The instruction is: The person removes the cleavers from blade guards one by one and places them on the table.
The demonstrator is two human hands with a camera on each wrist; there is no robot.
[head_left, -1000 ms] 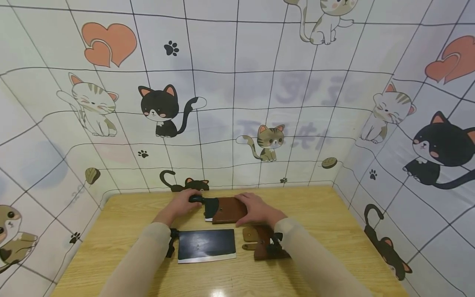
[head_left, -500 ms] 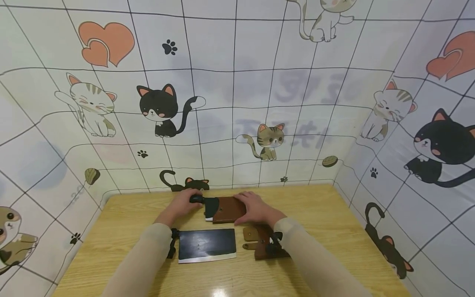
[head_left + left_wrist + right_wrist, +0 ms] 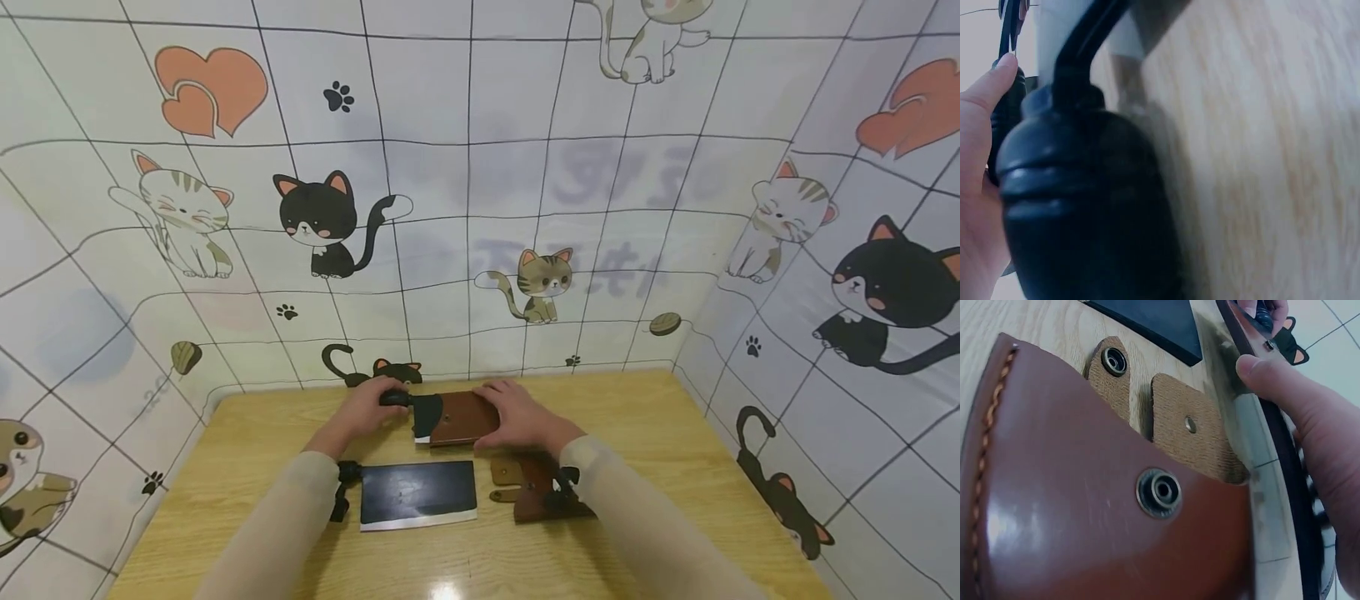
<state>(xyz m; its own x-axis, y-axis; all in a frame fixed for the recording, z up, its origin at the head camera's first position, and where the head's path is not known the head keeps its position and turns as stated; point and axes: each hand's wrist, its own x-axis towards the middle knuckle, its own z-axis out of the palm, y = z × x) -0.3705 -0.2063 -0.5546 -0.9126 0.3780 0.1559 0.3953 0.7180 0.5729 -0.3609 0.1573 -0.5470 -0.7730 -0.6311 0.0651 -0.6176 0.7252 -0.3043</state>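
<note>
At the back of the table, my left hand [image 3: 366, 410] grips the black handle [image 3: 393, 398] of a cleaver. Its blade sits in a brown leather sheath [image 3: 461, 418], with a dark part of the blade and a strip of bright edge showing near the handle. My right hand [image 3: 519, 418] holds the sheath's right end, thumb [image 3: 1266, 372] along the near side. Nearer me lies a second cleaver [image 3: 418, 493], bare-bladed, its ridged black handle [image 3: 1085, 206] large in the left wrist view. Beside it rests another brown sheath [image 3: 1085, 475], snap flap unfastened.
The wooden table [image 3: 247, 483] meets a cat-patterned cloth wall [image 3: 442, 325] right behind the hands. The bare cleaver's blade edge faces the front of the table. Black wrist gear on both arms hangs over the table, partly covering the second sheath.
Both hands have shifted the sheathed cleaver very slightly up in the head view, their grips unchanged. The bare cleaver and second sheath stay where they were.
</note>
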